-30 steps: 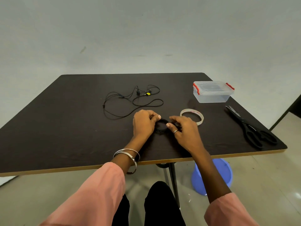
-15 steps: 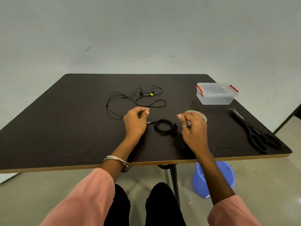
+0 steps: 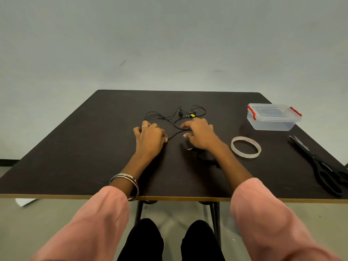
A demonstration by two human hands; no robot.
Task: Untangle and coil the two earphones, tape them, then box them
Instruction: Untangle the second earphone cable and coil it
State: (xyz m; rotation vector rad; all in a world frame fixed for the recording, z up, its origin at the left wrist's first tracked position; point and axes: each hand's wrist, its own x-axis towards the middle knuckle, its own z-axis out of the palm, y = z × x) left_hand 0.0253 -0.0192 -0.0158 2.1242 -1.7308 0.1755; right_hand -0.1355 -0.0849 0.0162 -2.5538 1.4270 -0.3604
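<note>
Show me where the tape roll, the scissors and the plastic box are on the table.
tape roll (image 3: 237, 149): head view, on its left band.
scissors (image 3: 308, 155): head view, on the blades near the pivot.
plastic box (image 3: 273, 123): head view, on its clear front wall.

Red print on tape roll, perhaps lettering, too blurred to read.

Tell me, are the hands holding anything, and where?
Both hands sit on the loose earphone cable: left hand at its left loop, right hand near the middle. An actual grip cannot be told.
</note>
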